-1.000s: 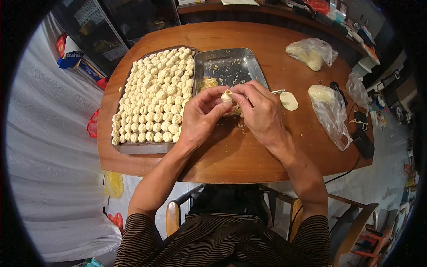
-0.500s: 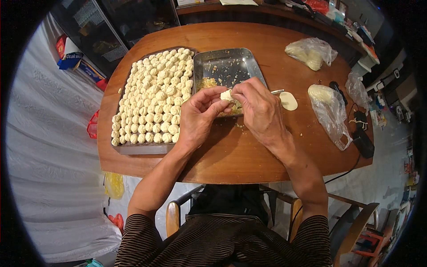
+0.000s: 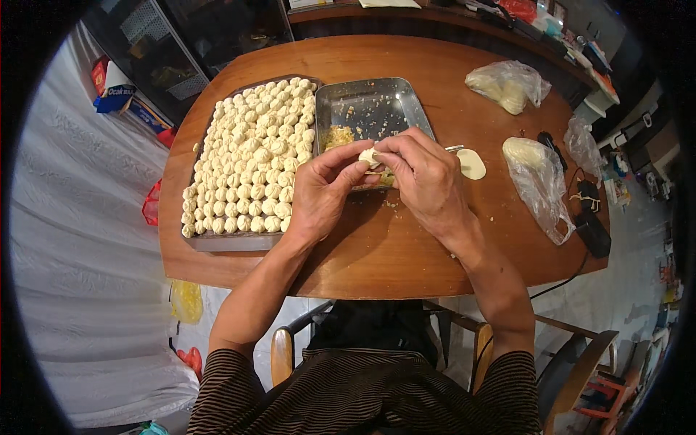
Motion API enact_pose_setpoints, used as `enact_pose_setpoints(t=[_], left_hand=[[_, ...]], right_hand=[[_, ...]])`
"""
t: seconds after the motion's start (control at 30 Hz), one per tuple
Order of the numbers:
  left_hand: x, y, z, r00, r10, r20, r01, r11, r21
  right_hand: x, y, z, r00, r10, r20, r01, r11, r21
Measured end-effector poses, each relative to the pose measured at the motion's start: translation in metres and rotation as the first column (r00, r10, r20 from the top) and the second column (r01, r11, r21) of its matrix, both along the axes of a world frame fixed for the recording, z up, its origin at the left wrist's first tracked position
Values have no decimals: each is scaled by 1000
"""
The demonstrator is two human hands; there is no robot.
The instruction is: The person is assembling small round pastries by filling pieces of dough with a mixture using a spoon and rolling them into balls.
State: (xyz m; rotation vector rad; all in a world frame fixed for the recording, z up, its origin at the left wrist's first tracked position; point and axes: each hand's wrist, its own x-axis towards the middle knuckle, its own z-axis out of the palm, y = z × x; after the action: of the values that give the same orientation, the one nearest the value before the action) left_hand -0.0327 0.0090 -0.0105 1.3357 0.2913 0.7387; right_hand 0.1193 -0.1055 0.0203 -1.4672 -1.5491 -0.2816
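Note:
Between the fingertips of both hands is a small pale dumpling, its top gathered into pleats. My left hand cradles it from the left, fingers curled. My right hand pinches its upper right side with thumb and forefinger. Behind the hands lies a metal pan with crumbly yellowish filling along its left side; the hands hide its near part. Left of it, a large tray carries many rows of pleated dumplings. A flat dough wrapper rests right of my right hand, beside a metal handle.
A clear plastic bag with dough lies at the table's right, and another dough bag farther back. A black adapter with a cable sits by the right edge. Crumbs dot the wooden table. A chair stands at lower right.
The dumpling's top looks more gathered, and my fingers have shifted slightly around it. My right hand has turned a little; the tray, pan and bags stay in place.

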Motion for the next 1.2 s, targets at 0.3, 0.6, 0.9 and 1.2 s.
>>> enact_pose_setpoints(t=[0.3, 0.6, 0.9, 1.2], left_hand=[[1, 5, -6, 998, -28, 63, 33, 995, -90], [0, 5, -3, 998, 2, 55, 7, 986, -164], [-1, 5, -2, 1000, -6, 14, 8, 990, -142], [-2, 4, -1, 1000, -8, -16, 6, 995, -102]], right_hand=[[-2, -2, -1, 995, -66, 69, 68, 997, -32], [-3, -2, 0, 998, -32, 53, 34, 999, -26], [0, -4, 2, 991, -18, 136, 19, 1000, -4], [1, -4, 6, 980, 7, 200, -10, 1000, 10]])
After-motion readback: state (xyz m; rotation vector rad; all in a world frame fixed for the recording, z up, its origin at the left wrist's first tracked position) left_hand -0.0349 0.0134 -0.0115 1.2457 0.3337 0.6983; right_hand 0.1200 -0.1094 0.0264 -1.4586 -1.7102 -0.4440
